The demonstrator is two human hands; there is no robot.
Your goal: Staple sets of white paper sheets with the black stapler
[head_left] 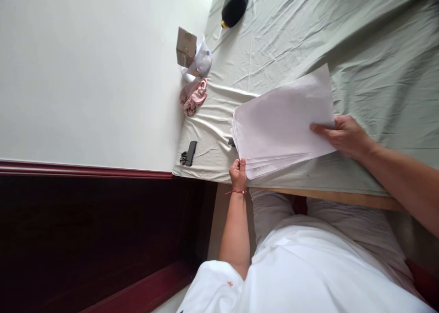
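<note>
Several white paper sheets (284,118), loosely stacked and fanned at the lower and left edges, are held over the cloth-covered table. My left hand (238,173), with a red string at its wrist, is closed on their lower left corner. On the right edge, my right hand (343,133) grips the sheets, its thumb on top and its other fingers hidden underneath. A small dark object (231,142) shows partly beside the left edge of the papers.
The table's greenish cloth (274,43) is wrinkled. Along the wall side are a black object (190,153) with keys, a pink cloth (194,97), a plastic bag (203,61), a cardboard box (186,47) and a black case (235,4). The table's front edge lies near my lap.
</note>
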